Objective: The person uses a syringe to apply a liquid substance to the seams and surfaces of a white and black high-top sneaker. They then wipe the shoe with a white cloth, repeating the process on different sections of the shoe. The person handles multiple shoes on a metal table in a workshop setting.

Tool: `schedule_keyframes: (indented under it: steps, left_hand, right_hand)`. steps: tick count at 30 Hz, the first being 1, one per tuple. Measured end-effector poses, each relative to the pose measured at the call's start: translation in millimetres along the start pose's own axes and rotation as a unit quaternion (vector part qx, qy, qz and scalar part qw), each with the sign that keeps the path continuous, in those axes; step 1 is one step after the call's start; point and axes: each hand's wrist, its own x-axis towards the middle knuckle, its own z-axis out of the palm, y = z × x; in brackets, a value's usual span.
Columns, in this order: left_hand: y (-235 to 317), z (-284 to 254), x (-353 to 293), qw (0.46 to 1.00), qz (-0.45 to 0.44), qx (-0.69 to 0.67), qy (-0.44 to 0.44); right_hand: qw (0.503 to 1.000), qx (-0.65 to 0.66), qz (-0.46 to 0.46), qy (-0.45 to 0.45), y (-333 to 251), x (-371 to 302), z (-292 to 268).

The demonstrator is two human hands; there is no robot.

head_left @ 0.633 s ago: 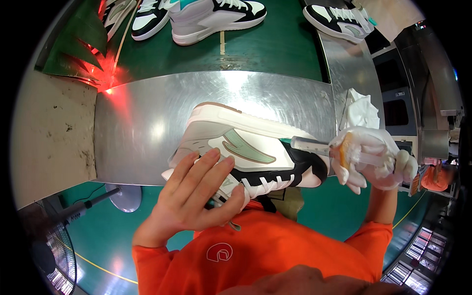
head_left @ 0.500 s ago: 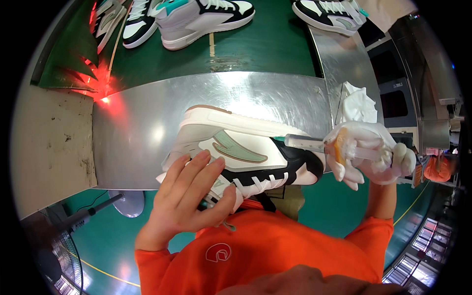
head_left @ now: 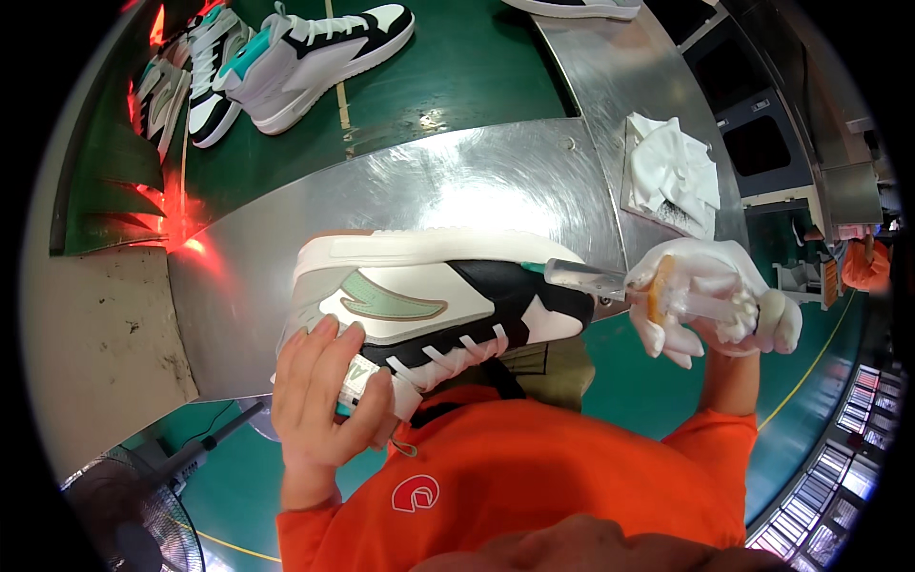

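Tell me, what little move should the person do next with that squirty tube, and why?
Perhaps nudge the syringe slightly along the sole edge of the shoe. Its green tip is at or very near that edge by the toe, though contact is unclear. The gloved right hand grips the syringe, and the left hand is on the shoe.
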Motion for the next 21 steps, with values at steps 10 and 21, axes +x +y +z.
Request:
schedule_keyframes:
  steps: [10, 21]
  left_hand:
    - [22, 9, 9, 0.998, -0.004, 0.057, 0.001]
    - [30, 11, 34, 0.996, -0.029, 0.079, -0.025]
  right_hand:
    - [0.996, 0.041, -0.049, 0.068, 19, -29, -23]
    - [0.985, 0.109, -0.106, 0.086, 58, -49, -55]
